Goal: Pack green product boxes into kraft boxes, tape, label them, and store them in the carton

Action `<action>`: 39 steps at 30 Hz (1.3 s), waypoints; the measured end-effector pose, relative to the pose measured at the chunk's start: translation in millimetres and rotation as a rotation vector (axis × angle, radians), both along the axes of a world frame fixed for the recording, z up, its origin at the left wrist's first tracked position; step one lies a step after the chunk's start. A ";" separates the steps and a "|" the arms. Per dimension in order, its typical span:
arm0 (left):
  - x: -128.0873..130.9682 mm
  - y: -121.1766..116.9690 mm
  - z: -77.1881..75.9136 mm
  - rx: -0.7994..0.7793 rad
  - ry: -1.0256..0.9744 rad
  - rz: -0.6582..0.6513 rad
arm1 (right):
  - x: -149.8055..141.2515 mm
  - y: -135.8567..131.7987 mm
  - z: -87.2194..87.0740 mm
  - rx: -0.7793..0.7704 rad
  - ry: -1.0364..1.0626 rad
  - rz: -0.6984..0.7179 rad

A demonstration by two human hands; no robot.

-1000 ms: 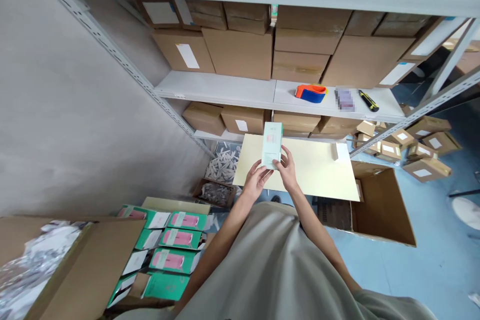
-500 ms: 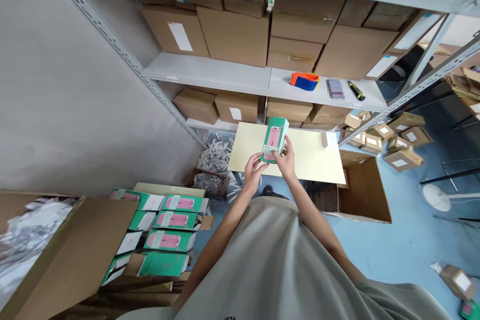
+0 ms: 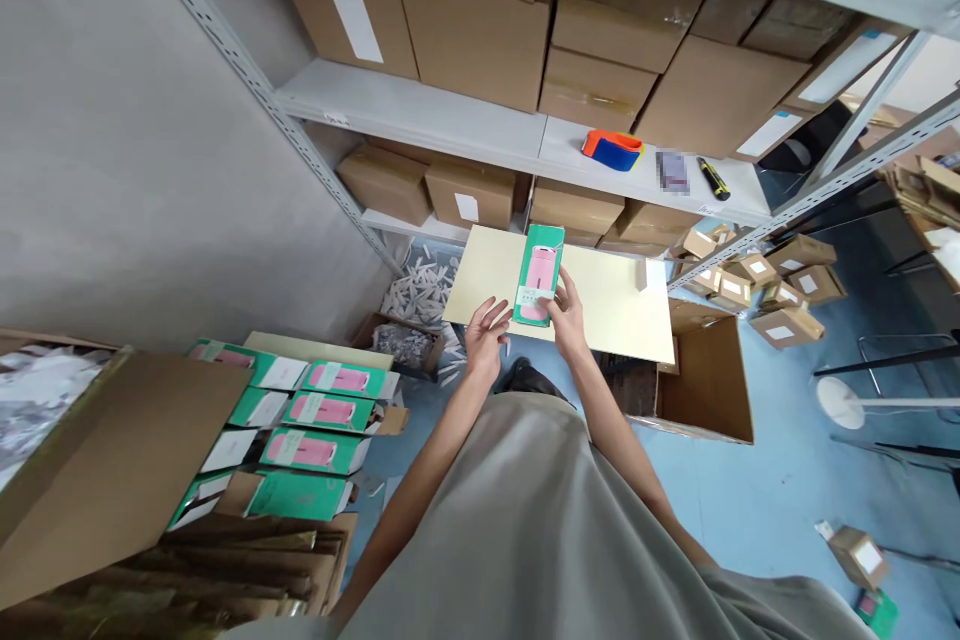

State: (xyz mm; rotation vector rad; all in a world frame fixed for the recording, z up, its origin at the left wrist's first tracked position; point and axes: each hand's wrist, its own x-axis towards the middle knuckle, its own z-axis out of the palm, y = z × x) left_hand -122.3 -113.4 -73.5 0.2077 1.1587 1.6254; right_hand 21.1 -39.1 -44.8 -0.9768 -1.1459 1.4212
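Note:
A green product box [image 3: 538, 276] with a pink tumbler-like picture stands upright in front of me, over the pale yellow board [image 3: 611, 310]. My right hand [image 3: 565, 312] grips its lower right side, with the thumb across the front. My left hand [image 3: 486, 332] is just left of the box's lower edge, fingers spread and holding nothing. A small white box [image 3: 652, 274] sits at the board's right end.
Green boxes [image 3: 330, 412] are stacked at lower left beside a large carton [image 3: 124, 460]. Shelves hold brown cartons [image 3: 472, 40], an orange-and-blue band [image 3: 613, 150] and a yellow-black cutter [image 3: 713, 178]. An open carton [image 3: 712, 370] stands on the floor at right.
My left hand has come off the green box and moved left, its fingers opening. The box has turned so its front faces me more squarely. The camera view has shifted slightly.

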 end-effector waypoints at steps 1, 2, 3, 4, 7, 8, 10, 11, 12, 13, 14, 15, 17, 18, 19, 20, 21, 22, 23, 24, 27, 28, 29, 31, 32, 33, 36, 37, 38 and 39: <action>0.6 -1.4 -0.9 -0.001 -0.013 -0.020 | -0.2 -0.1 0.5 -0.001 0.009 0.005; 1.1 -2.8 -1.9 -0.006 -0.027 -0.039 | -0.4 -0.1 0.8 -0.003 0.018 0.008; 1.6 -4.3 -2.8 -0.013 -0.048 -0.056 | -0.7 0.0 0.7 -0.006 0.027 0.011; 2.1 -5.7 -3.4 -0.022 -0.082 -0.076 | -1.0 0.1 0.2 -0.012 0.035 0.017; 3.6 -10.4 -2.2 -0.044 -0.302 -0.216 | -1.8 0.0 -3.8 -0.042 0.062 0.037; 3.9 -12.1 -0.9 -0.041 -0.396 -0.281 | -2.0 -0.2 -5.8 -0.052 0.073 0.040; 4.1 -15.7 3.0 -0.027 -0.549 -0.382 | -2.1 -1.4 -9.8 -0.068 0.092 0.042; 4.0 -17.4 5.1 -0.020 -0.596 -0.406 | -2.0 -2.3 -11.5 -0.076 0.100 0.045; 3.8 -19.0 7.1 -0.016 -0.624 -0.410 | -1.7 -3.3 -12.9 -0.087 0.109 0.051; 3.5 -20.4 8.9 -0.015 -0.640 -0.402 | -1.3 -4.5 -13.9 -0.100 0.120 0.060; 3.3 -21.6 10.3 -0.016 -0.645 -0.389 | -0.7 -5.6 -14.7 -0.113 0.133 0.071; 3.3 -22.6 11.3 -0.018 -0.642 -0.372 | 0.0 -6.7 -15.3 -0.123 0.147 0.083; 3.7 -24.2 11.8 -0.023 -0.619 -0.330 | 1.8 -7.9 -16.2 -0.127 0.158 0.115; 4.2 -24.7 11.5 -0.023 -0.598 -0.305 | 2.8 -8.0 -16.4 -0.119 0.146 0.127; 4.8 -25.0 10.7 -0.023 -0.567 -0.278 | 3.7 -7.9 -16.4 -0.103 0.120 0.131; 5.3 -25.0 9.8 -0.023 -0.526 -0.247 | 4.5 -7.5 -16.1 -0.080 0.084 0.123; 5.6 -24.8 8.7 -0.020 -0.476 -0.212 | 4.9 -7.2 -15.3 -0.050 0.045 0.099; 5.7 -24.3 7.6 -0.018 -0.420 -0.176 | 4.9 -7.0 -14.0 -0.019 0.005 0.064; 5.5 -23.7 6.7 -0.018 -0.363 -0.144 | 4.3 -7.0 -12.3 0.009 -0.034 0.025; 5.2 -23.0 6.0 -0.018 -0.309 -0.116 | 3.2 -7.2 -10.2 0.026 -0.069 -0.007; 4.7 -21.6 6.6 -0.005 -0.186 -0.065 | -2.1 -7.9 -4.5 0.026 -0.164 -0.035; 5.1 -21.5 7.6 0.006 -0.156 -0.058 | -4.0 -7.7 -3.6 0.020 -0.186 -0.026; 5.9 -21.5 8.7 0.018 -0.130 -0.055 | -5.7 -7.1 -3.6 0.015 -0.201 -0.016; 8.0 -21.9 10.7 0.033 -0.096 -0.062 | -7.9 -4.8 -5.9 0.004 -0.202 0.015; 8.9 -22.0 11.3 0.034 -0.090 -0.070 | -8.5 -3.2 -7.9 -0.005 -0.190 0.035; 9.5 -22.0 11.6 0.031 -0.090 -0.077 | -8.7 -1.5 -10.4 -0.016 -0.171 0.053; 7.0 -20.8 11.1 0.022 -0.126 -0.101 | -7.5 3.1 -18.5 -0.053 -0.091 0.064; 4.8 -20.2 10.8 0.017 -0.157 -0.111 | -6.6 4.1 -21.0 -0.075 -0.061 0.057; 2.1 -19.8 10.7 0.009 -0.200 -0.124 | -5.6 4.8 -23.3 -0.102 -0.033 0.053; -0.7 -19.5 10.8 -0.003 -0.250 -0.144 | -4.5 5.1 -25.3 -0.131 -0.009 0.052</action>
